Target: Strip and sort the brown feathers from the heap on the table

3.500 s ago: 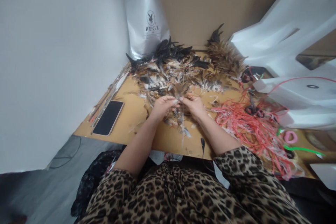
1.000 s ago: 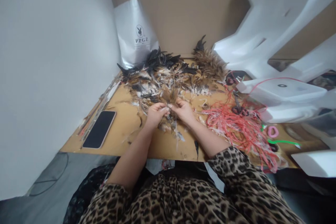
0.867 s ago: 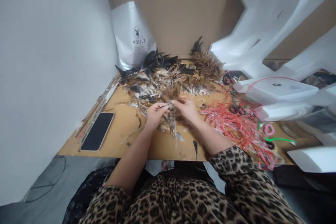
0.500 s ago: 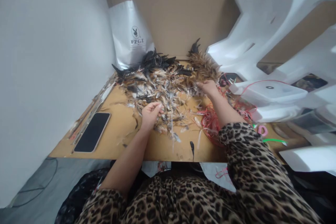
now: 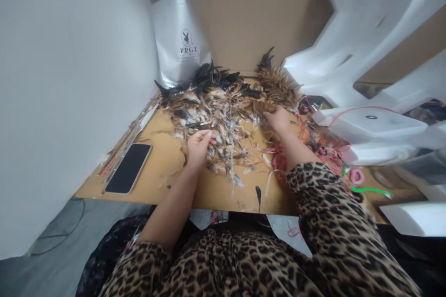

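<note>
A loose heap of brown, black and white feathers [image 5: 223, 116] spreads over the wooden table. At its near left side is my left hand [image 5: 201, 146], thumb and fingertips pinched together; whatever sits between them is too small to make out. My right hand [image 5: 278, 120] reaches into the right side of the heap, fingers closed at a tuft of brown feathers [image 5: 263, 106]. Its fingertips are partly hidden. Behind that hand lies a fuller bunch of brown feathers [image 5: 278, 84] with a dark tip. Tangled red string [image 5: 280, 162] lies beneath my right forearm.
A phone [image 5: 128, 168] lies at the table's left. A silver-white bag [image 5: 181, 41] stands behind the heap by the wall. White foam pieces [image 5: 371, 123] crowd the right side. Near them are a pink ring [image 5: 357, 177] and a green strip [image 5: 371, 191]. A single dark feather [image 5: 258, 196] lies near the front edge.
The view has shifted slightly, so most things sit farther right. My right hand is now against a tuft of brown feathers. The left hand keeps its pinch in about the same place.
</note>
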A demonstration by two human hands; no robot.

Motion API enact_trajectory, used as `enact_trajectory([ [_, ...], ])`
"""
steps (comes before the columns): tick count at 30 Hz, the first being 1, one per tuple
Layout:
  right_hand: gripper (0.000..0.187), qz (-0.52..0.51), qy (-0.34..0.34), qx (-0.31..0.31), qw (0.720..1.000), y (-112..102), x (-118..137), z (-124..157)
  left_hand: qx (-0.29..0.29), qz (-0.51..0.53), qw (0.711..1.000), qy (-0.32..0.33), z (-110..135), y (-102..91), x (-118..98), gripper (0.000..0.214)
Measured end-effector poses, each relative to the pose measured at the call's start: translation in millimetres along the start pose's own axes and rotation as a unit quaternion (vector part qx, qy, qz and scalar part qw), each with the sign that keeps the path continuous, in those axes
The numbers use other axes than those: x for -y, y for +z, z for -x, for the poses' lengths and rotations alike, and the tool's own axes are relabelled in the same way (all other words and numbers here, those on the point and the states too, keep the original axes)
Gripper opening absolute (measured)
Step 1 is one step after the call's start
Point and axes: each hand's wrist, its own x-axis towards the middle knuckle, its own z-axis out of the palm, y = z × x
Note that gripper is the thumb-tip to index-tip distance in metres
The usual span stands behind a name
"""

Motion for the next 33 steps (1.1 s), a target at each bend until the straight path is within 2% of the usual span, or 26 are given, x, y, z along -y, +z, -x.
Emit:
enact_trajectory([
  [2,0.029,-0.05,-0.02,-0.059,0.997,-8,6,4,-0.01,0.022,1.0,-0.006,-2,-2.1,1,0.027],
  [4,0.029,-0.112,-0.073,-0.104,0.986,-18,15,11,-0.017,0.046,0.999,-0.015,-4,-4.2,2,0.027],
  [8,0.029,-0.211,-0.171,-0.115,0.956,-29,42,40,-0.031,0.078,0.996,-0.022,-8,-7.5,2,0.026],
  [11,0.017,-0.205,-0.247,-0.053,0.946,-22,67,67,-0.042,0.083,0.995,-0.02,-9,-8.9,2,0.027],
  [15,0.014,-0.1,-0.36,0.049,0.926,2,98,95,-0.052,0.083,0.995,-0.015,-10,-10.1,2,0.026],
  [19,0.019,0.029,-0.413,0.078,0.907,26,115,106,-0.05,0.084,0.995,-0.013,-10,-10.4,2,0.026],
  [24,0.028,0.101,-0.429,0.049,0.896,47,124,106,-0.039,0.078,0.996,-0.003,-9,-9.9,3,0.026],
  [27,0.024,0.079,-0.429,0.048,0.898,51,127,102,-0.035,0.076,0.996,-0.01,-9,-10.7,4,0.025],
  [29,0.022,-0.01,-0.405,0.051,0.913,50,127,99,-0.026,0.085,0.996,-0.029,-10,-11.8,4,0.026],
  [31,0.017,-0.179,-0.338,0.055,0.922,46,127,98,0.0,0.107,0.993,-0.057,-10,-12.7,5,0.025],
  [32,0.015,-0.279,-0.284,0.064,0.915,44,126,99,0.02,0.118,0.99,-0.071,-10,-12.9,6,0.025],
  [33,0.013,-0.377,-0.22,0.079,0.896,41,125,100,0.041,0.128,0.987,-0.082,-9,-12.6,7,0.025],
])
